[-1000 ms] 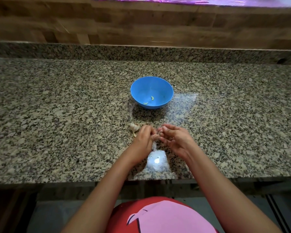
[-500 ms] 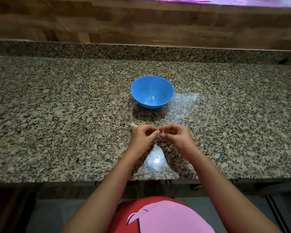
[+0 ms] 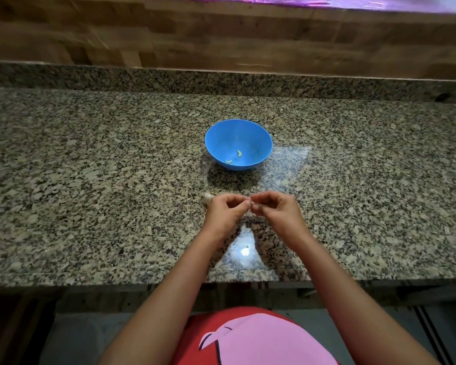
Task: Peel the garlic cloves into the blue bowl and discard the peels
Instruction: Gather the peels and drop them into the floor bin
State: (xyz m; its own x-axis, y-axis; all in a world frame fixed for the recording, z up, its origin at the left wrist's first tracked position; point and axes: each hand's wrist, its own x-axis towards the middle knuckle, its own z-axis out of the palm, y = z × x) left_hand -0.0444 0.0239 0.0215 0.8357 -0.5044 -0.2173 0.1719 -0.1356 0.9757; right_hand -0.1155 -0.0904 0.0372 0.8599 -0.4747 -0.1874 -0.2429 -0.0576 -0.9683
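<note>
Granite, speckled grey and tan, makes up the bench [image 3: 90, 180], which runs the full width of the view with a wood-block wall [image 3: 169, 35] rising behind its back edge. A blue bowl [image 3: 258, 133] stands near the middle of the bench, about halfway between the back and front edges. Two peeled cloves [image 3: 239, 153] lie apart on its floor, one nearer the centre and one toward the front-left of the inside.

Between the bowl and the front edge both hands are held close together. The left hand [image 3: 225, 212] and the right hand [image 3: 274, 210] have their fingers curled, and their fingertips meet on a small bit [image 3: 251, 204] pinched between them. It is almost wholly hidden, so what it is cannot be told.

A pale garlic head [image 3: 208, 198] lies on the bench at the far left side of the left hand, partly hidden by the knuckles and well apart from the bowl.

A bright glare [image 3: 244, 250] shows on the bench between the wrists, near the front edge. Below that edge is a red and pink shirt [image 3: 248, 338].
</note>
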